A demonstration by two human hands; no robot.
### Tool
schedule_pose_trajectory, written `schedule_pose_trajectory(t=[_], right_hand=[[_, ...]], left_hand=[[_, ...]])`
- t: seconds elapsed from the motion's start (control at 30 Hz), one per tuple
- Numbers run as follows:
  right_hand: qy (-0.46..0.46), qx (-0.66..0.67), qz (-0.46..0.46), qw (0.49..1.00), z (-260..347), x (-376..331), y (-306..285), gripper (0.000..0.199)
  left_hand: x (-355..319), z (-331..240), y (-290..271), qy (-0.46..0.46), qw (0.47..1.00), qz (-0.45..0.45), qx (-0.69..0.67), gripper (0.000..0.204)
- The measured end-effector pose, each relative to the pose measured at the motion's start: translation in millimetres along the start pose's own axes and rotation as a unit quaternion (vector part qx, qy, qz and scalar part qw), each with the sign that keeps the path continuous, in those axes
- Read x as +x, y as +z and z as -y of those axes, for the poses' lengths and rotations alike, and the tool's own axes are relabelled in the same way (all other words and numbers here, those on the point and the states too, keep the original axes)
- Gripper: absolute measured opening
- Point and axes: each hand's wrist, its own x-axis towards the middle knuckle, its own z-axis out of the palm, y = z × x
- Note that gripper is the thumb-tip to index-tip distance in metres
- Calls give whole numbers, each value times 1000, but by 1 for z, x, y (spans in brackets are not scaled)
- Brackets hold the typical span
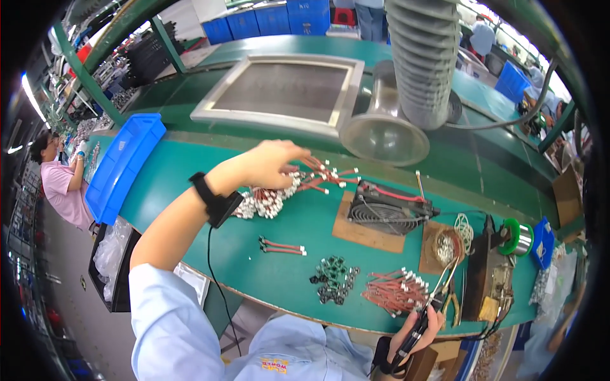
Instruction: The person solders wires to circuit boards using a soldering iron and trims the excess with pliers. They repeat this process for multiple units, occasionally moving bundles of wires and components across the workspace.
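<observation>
Seen from above, a person in a pale blue sleeve works at a green bench point(210, 190). Nearest, at 5 o'clock, the right hand point(424, 325) is clenched around a black-handled soldering iron point(420, 320), its tip angled up toward a coil of solder wire point(447, 247). Just left of it lie a loose heap of short red wires with white connectors point(397, 291) and a scatter of small dark parts point(333, 277). Two red wires point(281, 246) lie alone near the middle.

Farther out, at 11 o'clock, the left hand point(270, 164), with a black wrist strap, grasps a fanned bundle of red wire leads point(321, 176) above a pile of white connectors point(267, 203). These leads look light, limp and easily tangled; gripping mid-length rather than by the connectors seems safest.

At 1 o'clock a small black fan point(386, 209) rests on cardboard. Beyond stand a grey framed mesh panel point(279, 92), a ribbed extraction hose point(422, 57) and a blue bin point(124, 165).
</observation>
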Motion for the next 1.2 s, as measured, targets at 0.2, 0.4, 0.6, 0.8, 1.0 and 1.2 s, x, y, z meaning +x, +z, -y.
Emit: schedule_pose_trajectory(t=[0.2,0.4,0.6,0.8,1.0,1.2], right_hand=[[-4,-8,12,1000,-2,6,0,32],[-20,-16,26,999,3,7,-2,37],[-5,40,30,999,-5,0,-5,30],[-16,1,27,1000,-4,0,-5,30],[-8,0,27,1000,1,6,-1,30],[-16,-31,40,999,4,10,-6,36]], left_hand=[[-72,-75,35,-29,995,-74,54,36],[-108,-89,90,-83,980,-158,90,25],[-105,-83,85,-74,967,-197,141,17],[-29,-46,-19,-90,912,-324,236,9],[38,51,-58,-221,879,-357,227,24],[38,110,-32,-228,920,-180,263,29]])
